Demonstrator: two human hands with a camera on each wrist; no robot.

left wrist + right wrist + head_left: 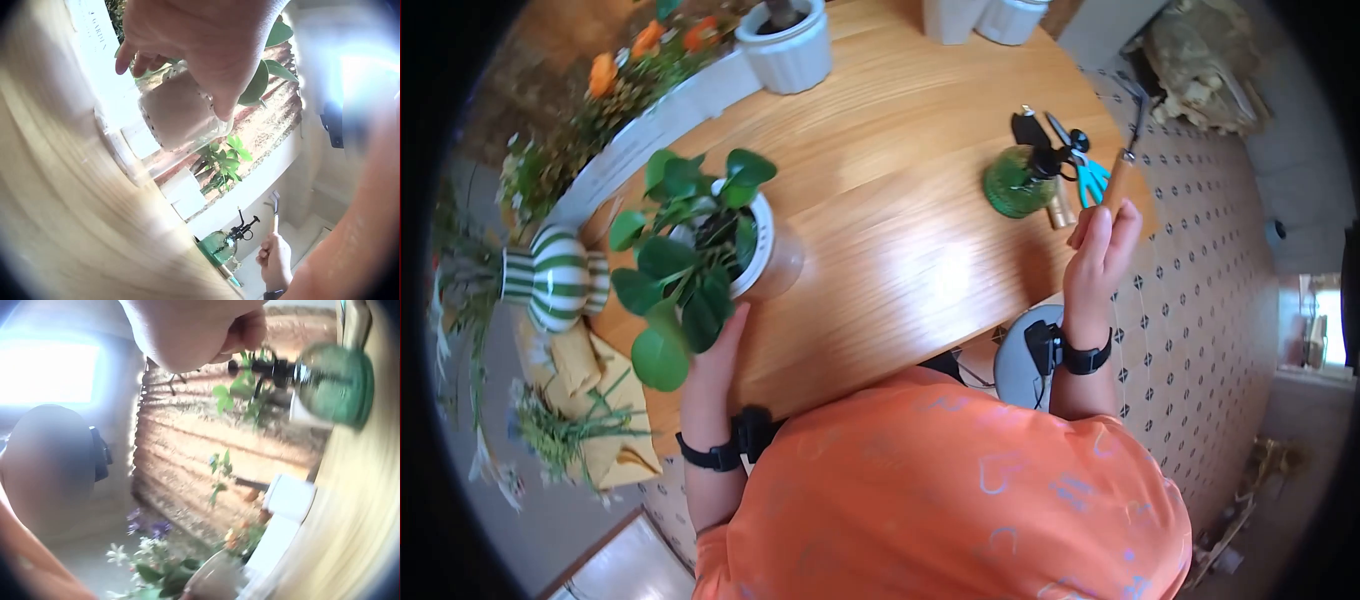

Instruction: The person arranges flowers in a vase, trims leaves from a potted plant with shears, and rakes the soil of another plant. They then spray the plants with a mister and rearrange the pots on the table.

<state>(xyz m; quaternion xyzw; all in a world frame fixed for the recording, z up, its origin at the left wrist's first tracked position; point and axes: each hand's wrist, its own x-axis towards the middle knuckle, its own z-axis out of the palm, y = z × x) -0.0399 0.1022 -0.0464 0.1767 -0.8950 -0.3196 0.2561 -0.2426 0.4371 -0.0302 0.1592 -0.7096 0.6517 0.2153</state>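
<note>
With the left hand (715,360), fingers curled round the pot, holds the leafy plant (662,262) at left of the head view; at upper right, grips the hooked tool (1119,180) with the right hand's (1095,270) closed fingers, near the green spray bottle (1012,186) and teal-handled scissors (1092,182) on the bench (880,290).

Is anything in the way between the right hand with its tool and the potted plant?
Nothing visible stands straight between the right hand and the potted plant. The green spray bottle stands close by, just beyond that path from the person, so the raised tool might need some care there.
</note>
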